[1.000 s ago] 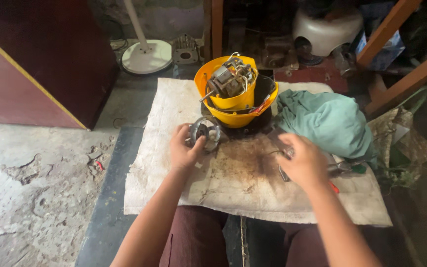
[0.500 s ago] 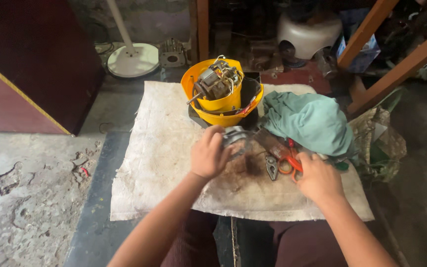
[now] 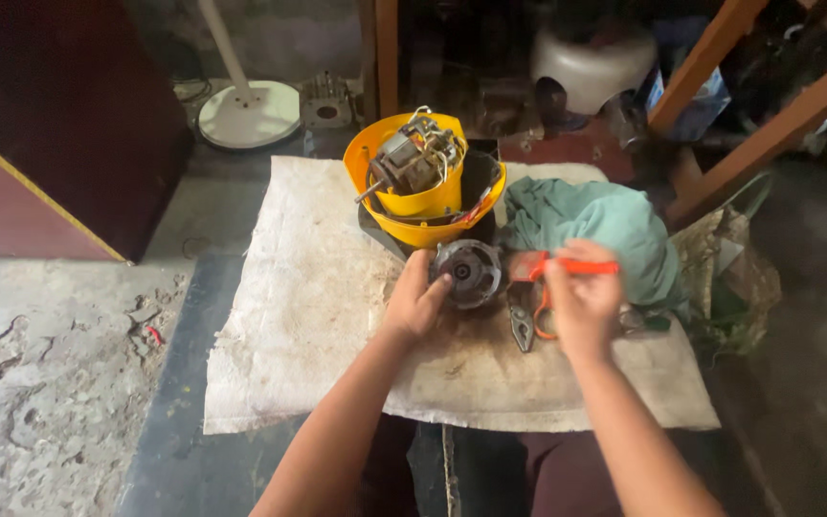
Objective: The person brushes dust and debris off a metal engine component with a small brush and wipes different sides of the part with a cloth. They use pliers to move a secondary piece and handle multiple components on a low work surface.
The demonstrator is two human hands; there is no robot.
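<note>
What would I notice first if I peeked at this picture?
Probably the bright yellow bucket at the top of the stained cloth, with a motor full of wires sitting in it. Just below it, the left hand steadies a round grey metal part, while the right hand grips a red-handled tool beside a green rag.

1. The left hand (image 3: 416,304) grips a round grey motor part (image 3: 468,272) on the stained cloth (image 3: 299,335).
2. The right hand (image 3: 581,302) holds an orange-handled tool (image 3: 567,267).
3. A yellow housing (image 3: 423,196) sits behind, just beside a teal rag (image 3: 605,225).
</note>
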